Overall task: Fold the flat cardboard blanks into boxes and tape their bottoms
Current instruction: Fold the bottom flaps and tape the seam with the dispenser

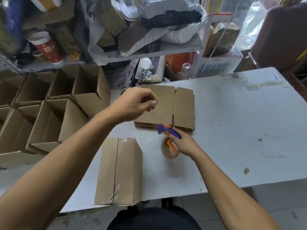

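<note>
A folded cardboard box (119, 171) stands bottom-up near the table's front edge, with clear tape running along its centre seam. Behind it lies a stack of flat cardboard blanks (179, 107). My left hand (136, 103) hovers above the left part of that stack, fingers loosely curled and holding nothing. My right hand (184, 143) grips the orange and purple tape dispenser (167, 138) with its brown tape roll, low over the table between the box and the stack.
The white table (232, 127) carries tape scraps and scuffs on its right half. Several finished open boxes (49, 113) stand packed together at the left. Cluttered metal shelves (149, 52) with bags and cardboard rise behind the table.
</note>
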